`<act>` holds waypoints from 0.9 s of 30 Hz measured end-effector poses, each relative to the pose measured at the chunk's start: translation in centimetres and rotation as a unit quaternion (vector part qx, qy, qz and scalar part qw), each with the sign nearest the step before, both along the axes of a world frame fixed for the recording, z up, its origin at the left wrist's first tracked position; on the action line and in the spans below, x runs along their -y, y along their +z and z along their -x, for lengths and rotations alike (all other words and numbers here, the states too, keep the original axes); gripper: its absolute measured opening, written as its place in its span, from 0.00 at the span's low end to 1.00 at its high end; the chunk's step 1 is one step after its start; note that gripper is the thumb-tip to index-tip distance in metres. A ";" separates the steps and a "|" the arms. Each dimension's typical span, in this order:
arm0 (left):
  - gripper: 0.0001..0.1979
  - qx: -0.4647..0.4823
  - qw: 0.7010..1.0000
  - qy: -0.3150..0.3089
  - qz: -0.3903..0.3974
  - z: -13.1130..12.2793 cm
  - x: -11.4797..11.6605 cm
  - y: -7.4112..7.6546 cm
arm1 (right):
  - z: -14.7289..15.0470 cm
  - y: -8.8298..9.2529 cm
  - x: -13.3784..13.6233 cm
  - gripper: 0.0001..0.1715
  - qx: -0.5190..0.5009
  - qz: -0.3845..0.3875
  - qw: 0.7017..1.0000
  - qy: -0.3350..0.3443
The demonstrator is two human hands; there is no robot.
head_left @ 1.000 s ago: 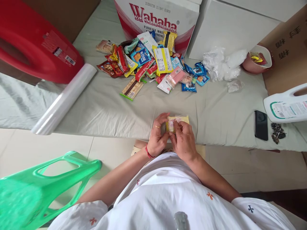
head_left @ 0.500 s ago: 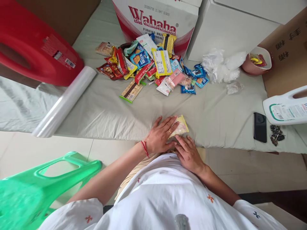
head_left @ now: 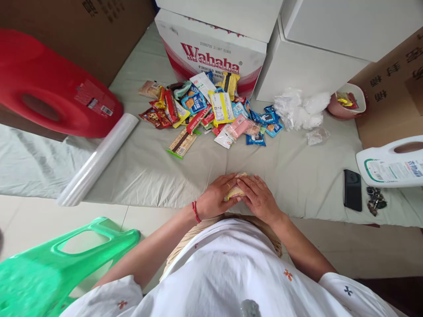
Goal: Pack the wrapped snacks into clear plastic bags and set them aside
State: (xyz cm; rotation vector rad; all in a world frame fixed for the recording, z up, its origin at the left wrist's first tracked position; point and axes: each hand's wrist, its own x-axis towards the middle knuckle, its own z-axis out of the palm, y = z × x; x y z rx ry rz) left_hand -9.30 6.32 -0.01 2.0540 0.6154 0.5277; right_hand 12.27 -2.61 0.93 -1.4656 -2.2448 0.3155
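A small yellow-edged snack packet (head_left: pixel 234 192) is at the near edge of the cloth-covered surface, mostly hidden under my fingers. My left hand (head_left: pixel 216 196), with a red string bracelet at its wrist, grips the packet from the left. From the right my right hand (head_left: pixel 261 198) holds it too, its fingers laid over the top. The fingertips of both hands meet on the wrapper. Beyond them lies a heap of wrapped snacks (head_left: pixel 223 108) in red, blue, yellow and white, with a flat oat-like bar (head_left: pixel 183 143) at its near side.
A Wahaha carton (head_left: pixel 211 55) stands behind the heap. A plastic film roll (head_left: pixel 99 160) and a red jug (head_left: pixel 62 88) lie left. Clear bags (head_left: pixel 297 110), a pink bowl (head_left: pixel 346 112), a white bottle (head_left: pixel 393 163), a phone (head_left: pixel 352 190) and keys (head_left: pixel 376 200) are right. A green stool (head_left: pixel 66 259) stands below.
My right hand has moved up onto the packet, which both hands now hold and cover more. The packet has turned and come nearer the edge. The camera view has tilted up slightly.
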 end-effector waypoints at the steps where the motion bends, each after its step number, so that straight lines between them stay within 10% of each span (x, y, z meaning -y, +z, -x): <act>1: 0.28 0.021 0.998 -0.010 0.060 0.2 -0.6 0.5 | -0.3 0.3 -0.5 0.36 -0.032 0.004 0.999 0.006; 6: 0.30 0.189 0.878 -0.014 0.440 0.4 -1.5 1.3 | -0.9 1.6 -1.8 0.26 -0.249 0.095 0.962 -0.052; 13: 0.25 0.319 0.709 0.188 0.601 -2.3 0.3 0.4 | 1.2 0.1 -1.9 0.24 -0.464 0.222 0.844 -0.153; 27: 0.32 0.279 0.696 0.269 0.604 -5.9 -0.1 0.8 | -0.2 -1.4 -1.1 0.30 -0.375 0.176 0.890 -0.193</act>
